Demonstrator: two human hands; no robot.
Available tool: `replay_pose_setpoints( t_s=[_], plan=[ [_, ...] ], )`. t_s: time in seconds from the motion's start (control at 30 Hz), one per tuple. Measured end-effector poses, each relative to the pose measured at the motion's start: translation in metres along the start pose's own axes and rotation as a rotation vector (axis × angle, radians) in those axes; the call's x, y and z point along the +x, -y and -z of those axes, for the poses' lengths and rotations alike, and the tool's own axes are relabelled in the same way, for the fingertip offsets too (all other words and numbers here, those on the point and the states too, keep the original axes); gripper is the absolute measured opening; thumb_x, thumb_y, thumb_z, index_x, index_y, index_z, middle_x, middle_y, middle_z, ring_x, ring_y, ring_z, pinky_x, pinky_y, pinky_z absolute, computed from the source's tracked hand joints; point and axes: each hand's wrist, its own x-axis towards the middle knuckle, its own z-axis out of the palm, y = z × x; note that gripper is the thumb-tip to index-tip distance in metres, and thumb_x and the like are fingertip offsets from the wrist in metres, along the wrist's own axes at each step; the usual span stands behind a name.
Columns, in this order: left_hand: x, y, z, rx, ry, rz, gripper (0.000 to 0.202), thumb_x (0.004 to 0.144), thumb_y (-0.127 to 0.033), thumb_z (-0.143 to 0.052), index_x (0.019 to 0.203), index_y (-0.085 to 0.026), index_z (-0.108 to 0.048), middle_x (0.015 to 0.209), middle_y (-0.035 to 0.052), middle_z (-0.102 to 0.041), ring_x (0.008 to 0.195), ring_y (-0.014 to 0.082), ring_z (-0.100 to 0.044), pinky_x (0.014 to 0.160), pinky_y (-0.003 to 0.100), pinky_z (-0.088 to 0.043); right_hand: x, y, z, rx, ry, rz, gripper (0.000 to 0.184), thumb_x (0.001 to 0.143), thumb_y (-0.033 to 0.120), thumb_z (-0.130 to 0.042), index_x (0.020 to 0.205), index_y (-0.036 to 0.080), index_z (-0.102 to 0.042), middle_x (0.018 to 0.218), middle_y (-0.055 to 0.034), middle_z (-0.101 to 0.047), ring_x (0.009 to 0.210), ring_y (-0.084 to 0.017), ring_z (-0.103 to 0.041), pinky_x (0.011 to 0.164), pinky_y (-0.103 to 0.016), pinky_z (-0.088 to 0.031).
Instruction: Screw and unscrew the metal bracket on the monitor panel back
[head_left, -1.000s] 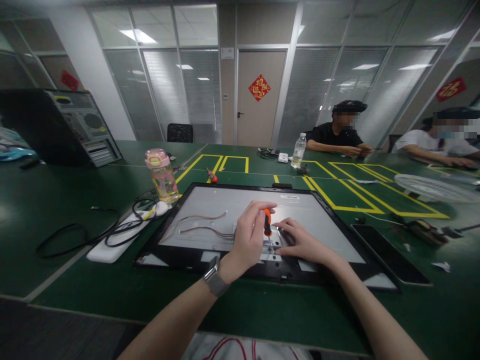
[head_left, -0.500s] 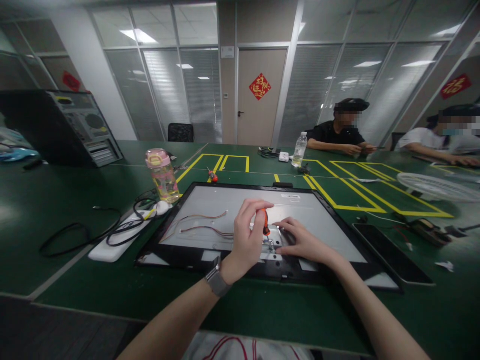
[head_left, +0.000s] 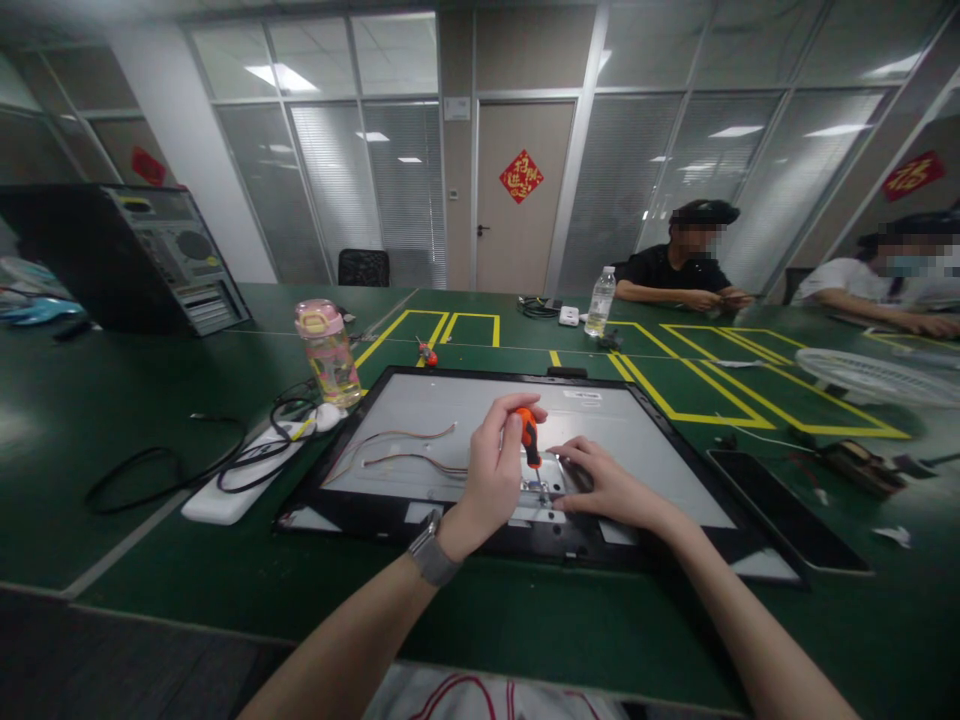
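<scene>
An orange-and-black screwdriver stands nearly upright in my left hand, which is closed around its handle with the fingers over the top. Its shaft points down at a small metal bracket near the lower middle of a flat display panel, laid back side up on the table. At the bracket's right edge, my right hand rests with thumb and fingers spread apart, touching the metal. Thin wires lie across the panel to the left. My left hand partly hides the bracket.
A pink-lidded bottle, a white power strip and black cables are at left. A computer case stands behind them. Right of the panel lies a dark phone-like slab. A red screwdriver and a water bottle are farther back. Two people sit at the right.
My left fingers have shifted around the screwdriver, and more of its handle and shaft shows. My right hand stays at the bracket. The view has shifted very slightly.
</scene>
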Motion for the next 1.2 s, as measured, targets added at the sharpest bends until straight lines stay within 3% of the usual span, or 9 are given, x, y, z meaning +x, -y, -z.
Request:
replay_pose_setpoints(
  t_s=[0.13, 0.27, 0.47, 0.57, 0.7, 0.87, 1.1, 1.2],
  plan=[
    [0.0019, -0.0009, -0.0011, 0.075, 0.042, -0.077, 0.015, 0.095, -0.023, -0.053, 0.099, -0.019, -0.067, 0.091, 0.0046, -0.064, 0.087, 0.0160, -0.061, 0.080, 0.030, -0.048, 0.0002, -0.0018, -0.0013, 0.007, -0.009, 0.011, 0.063, 0.071, 0.041, -0.079, 0.127, 0.021, -0.059, 0.115, -0.0097, -0.054, 0.108, -0.030, -0.053, 0.096, -0.043, -0.045],
    [0.0006, -0.0024, -0.0008, 0.198, -0.020, -0.154, 0.006, 0.087, -0.024, -0.066, 0.085, -0.020, -0.070, 0.083, 0.0009, -0.052, 0.079, 0.0140, -0.055, 0.078, 0.029, -0.047, 0.0003, -0.0042, -0.0032, 0.003, -0.017, 0.019, 0.063, 0.072, 0.042, -0.079, 0.127, 0.020, -0.059, 0.114, -0.0095, -0.054, 0.106, -0.030, -0.053, 0.094, -0.044, -0.045],
    [-0.0006, -0.0067, 0.0014, 0.148, 0.058, -0.133, 0.030, 0.098, -0.019, -0.040, 0.102, -0.020, -0.070, 0.101, 0.0064, -0.057, 0.095, 0.0170, -0.057, 0.085, 0.032, -0.048, 0.0003, -0.0039, -0.0027, -0.001, -0.016, 0.021, 0.062, 0.071, 0.041, -0.080, 0.126, 0.020, -0.059, 0.113, -0.0095, -0.053, 0.105, -0.029, -0.053, 0.093, -0.042, -0.046],
    [0.0021, -0.0055, 0.0000, 0.073, 0.070, -0.087, 0.020, 0.093, -0.020, -0.052, 0.100, -0.021, -0.071, 0.095, 0.0053, -0.059, 0.090, 0.0166, -0.058, 0.083, 0.031, -0.048, -0.0002, -0.0008, -0.0009, 0.001, -0.013, 0.011, 0.061, 0.071, 0.041, -0.080, 0.126, 0.022, -0.059, 0.112, -0.0085, -0.054, 0.104, -0.029, -0.054, 0.092, -0.042, -0.047],
    [0.0044, -0.0020, -0.0008, 0.029, -0.001, -0.012, 0.012, 0.086, -0.020, -0.064, 0.093, -0.021, -0.073, 0.089, 0.0032, -0.053, 0.079, 0.0139, -0.056, 0.077, 0.028, -0.049, -0.0007, 0.0027, 0.0007, 0.007, -0.001, 0.012, 0.060, 0.073, 0.041, -0.079, 0.127, 0.025, -0.058, 0.113, -0.0080, -0.054, 0.104, -0.029, -0.054, 0.093, -0.043, -0.047],
    [0.0047, -0.0041, 0.0003, -0.022, 0.024, 0.006, 0.026, 0.094, -0.017, -0.046, 0.102, -0.019, -0.070, 0.101, 0.0062, -0.061, 0.092, 0.0162, -0.061, 0.082, 0.029, -0.050, -0.0001, 0.0012, -0.0005, -0.009, -0.001, 0.007, 0.062, 0.072, 0.040, -0.079, 0.128, 0.022, -0.058, 0.114, -0.0092, -0.053, 0.105, -0.029, -0.053, 0.094, -0.044, -0.046],
    [0.0035, -0.0026, -0.0009, 0.057, 0.037, -0.044, 0.019, 0.089, -0.018, -0.059, 0.102, -0.021, -0.072, 0.092, 0.0038, -0.060, 0.085, 0.0150, -0.058, 0.080, 0.028, -0.048, -0.0001, -0.0007, -0.0016, 0.000, -0.009, 0.014, 0.062, 0.072, 0.039, -0.079, 0.127, 0.020, -0.058, 0.113, -0.0097, -0.054, 0.105, -0.029, -0.053, 0.095, -0.044, -0.045],
    [0.0042, -0.0047, 0.0000, 0.031, 0.037, -0.015, 0.024, 0.092, -0.017, -0.051, 0.103, -0.021, -0.072, 0.098, 0.0053, -0.061, 0.091, 0.0164, -0.059, 0.080, 0.028, -0.048, -0.0002, 0.0006, -0.0006, -0.002, -0.006, 0.009, 0.062, 0.072, 0.039, -0.079, 0.127, 0.020, -0.059, 0.113, -0.0095, -0.054, 0.106, -0.029, -0.053, 0.095, -0.044, -0.045]
  ],
)
